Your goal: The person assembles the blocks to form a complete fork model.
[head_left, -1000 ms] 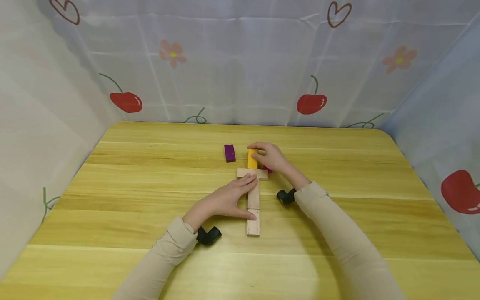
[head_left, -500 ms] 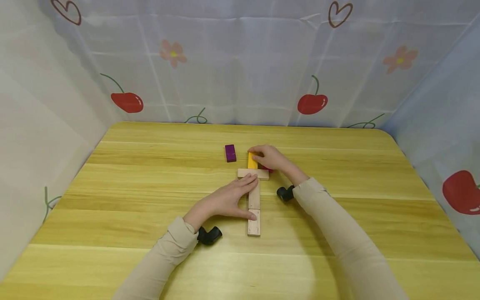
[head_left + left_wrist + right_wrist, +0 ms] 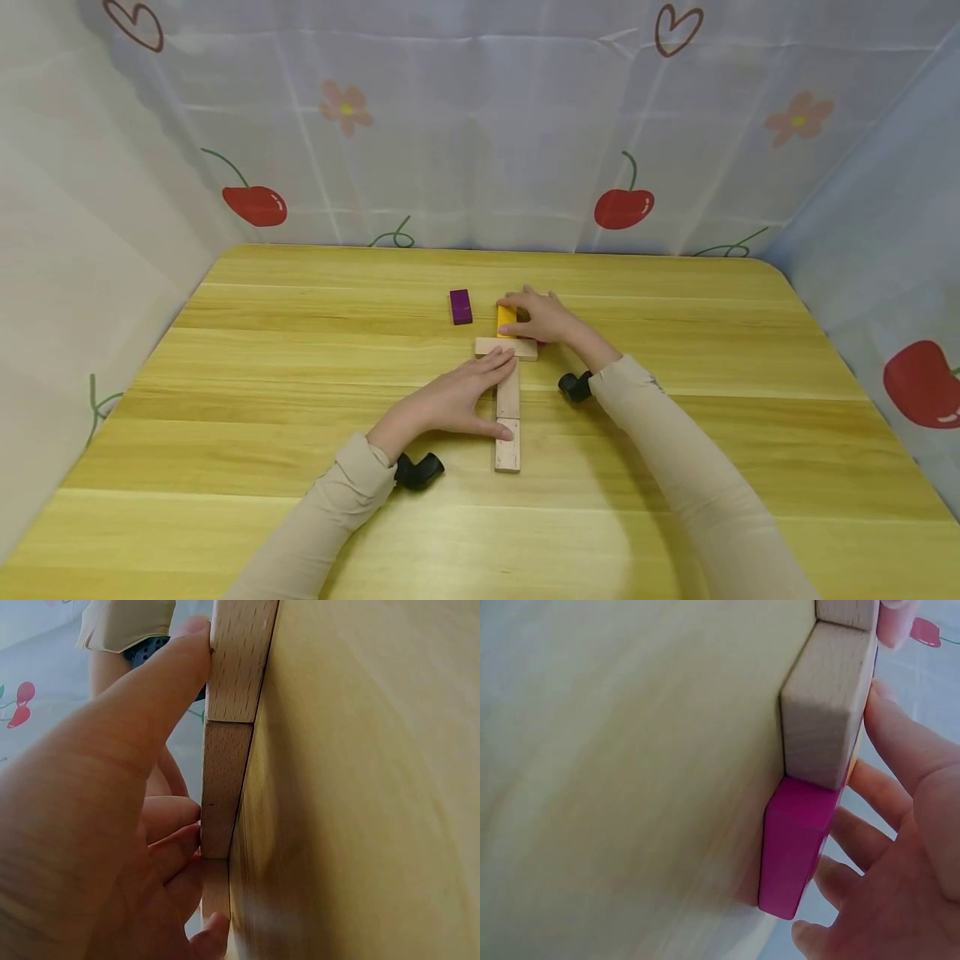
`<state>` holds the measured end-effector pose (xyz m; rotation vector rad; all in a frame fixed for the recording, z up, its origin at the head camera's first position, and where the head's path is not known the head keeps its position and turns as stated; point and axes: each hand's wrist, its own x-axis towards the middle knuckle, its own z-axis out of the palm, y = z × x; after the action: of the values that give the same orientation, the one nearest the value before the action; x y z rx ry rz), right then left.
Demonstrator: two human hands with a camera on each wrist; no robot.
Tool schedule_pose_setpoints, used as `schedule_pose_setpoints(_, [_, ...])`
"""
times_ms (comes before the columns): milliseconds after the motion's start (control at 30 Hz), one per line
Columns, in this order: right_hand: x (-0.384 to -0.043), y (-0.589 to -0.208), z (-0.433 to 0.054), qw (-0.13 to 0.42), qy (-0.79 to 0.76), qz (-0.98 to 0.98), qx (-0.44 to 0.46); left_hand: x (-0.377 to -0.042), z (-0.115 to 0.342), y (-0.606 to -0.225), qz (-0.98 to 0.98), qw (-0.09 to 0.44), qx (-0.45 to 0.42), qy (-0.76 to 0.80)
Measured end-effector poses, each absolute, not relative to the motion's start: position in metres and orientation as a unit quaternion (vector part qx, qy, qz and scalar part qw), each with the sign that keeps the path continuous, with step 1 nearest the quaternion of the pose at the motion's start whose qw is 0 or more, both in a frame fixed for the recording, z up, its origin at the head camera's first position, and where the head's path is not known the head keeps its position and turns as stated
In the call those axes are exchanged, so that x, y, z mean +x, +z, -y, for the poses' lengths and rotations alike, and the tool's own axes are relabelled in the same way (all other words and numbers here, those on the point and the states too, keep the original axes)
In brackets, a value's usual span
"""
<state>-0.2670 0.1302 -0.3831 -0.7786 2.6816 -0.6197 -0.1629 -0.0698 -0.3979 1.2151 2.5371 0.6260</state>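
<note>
My left hand (image 3: 457,400) rests on a line of plain wooden blocks, fingers spread. Its thumb touches the near block (image 3: 507,454); its fingertips lie over the middle block (image 3: 508,396) and the edge of the crosswise block (image 3: 491,347). Beyond the crosswise block, my right hand (image 3: 546,319) is over a yellow block (image 3: 507,322), index finger at its far end and thumb at its near end. In the right wrist view the right fingers reach loosely over a magenta block (image 3: 799,847), which sits against the crosswise block (image 3: 821,712). The right hand mostly hides the magenta block in the head view.
A purple block (image 3: 461,307) lies apart, left of the yellow one. Black wrist-worn devices show by the left wrist (image 3: 420,472) and right wrist (image 3: 575,387). Behind the wooden table (image 3: 262,375) hangs a printed curtain (image 3: 480,125).
My right hand has come slightly nearer over the yellow block, and its thumb has shifted to the block's near end. Its other fingers have spread. The left hand stays where it was.
</note>
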Motion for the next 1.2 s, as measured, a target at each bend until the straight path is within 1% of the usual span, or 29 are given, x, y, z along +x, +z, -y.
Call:
schedule_pose_setpoints(233, [-0.266, -0.381, -0.132, 0.143, -0.215, -0.925, -0.277, -0.163, 0.07, -0.399, -0.872, 0.127, 0.42, 0.216])
schedule_pose_setpoints(400, [-0.258, -0.376, -0.137, 0.12, -0.224, -0.924, -0.284, -0.163, 0.068, -0.399, -0.871, 0.127, 0.421, 0.218])
schedule_pose_setpoints(500, [-0.246, -0.372, -0.143, 0.096, -0.242, -0.922, -0.287, -0.163, 0.068, -0.4, -0.873, 0.129, 0.418, 0.217])
schedule_pose_setpoints(633, [-0.222, -0.366, -0.152, 0.081, -0.254, -0.919, -0.289, -0.163, 0.069, -0.4, -0.876, 0.132, 0.411, 0.216])
schedule_pose_setpoints(900, [-0.173, -0.376, -0.156, 0.094, -0.25, -0.906, -0.328, -0.163, 0.071, -0.4, -0.877, 0.126, 0.402, 0.232])
schedule_pose_setpoints(1067, [-0.158, -0.384, -0.154, 0.093, -0.24, -0.905, -0.34, -0.166, 0.075, -0.393, -0.872, 0.121, 0.391, 0.268])
schedule_pose_setpoints(1200, [-0.153, -0.385, -0.154, 0.097, -0.234, -0.904, -0.344, -0.174, 0.083, -0.383, -0.879, 0.094, 0.356, 0.303])
